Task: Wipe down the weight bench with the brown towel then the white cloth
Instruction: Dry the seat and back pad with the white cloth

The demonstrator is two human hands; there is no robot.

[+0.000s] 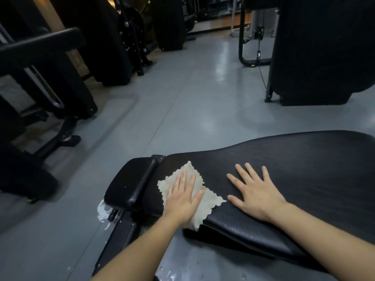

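Note:
A black padded weight bench stretches from the lower middle to the right edge, with a smaller black seat pad at its left end. A pale beige-white cloth with wavy edges lies on the bench's narrow left end and hangs a little over the near edge. My left hand presses flat on the cloth with straight fingers. My right hand rests flat on the bare bench pad just right of the cloth, fingers spread. No brown towel is in view.
Grey shiny floor runs ahead, with a wet patch below the seat pad. Dark gym machines stand at left, and a large black machine stands at upper right. The bench frame extends towards me.

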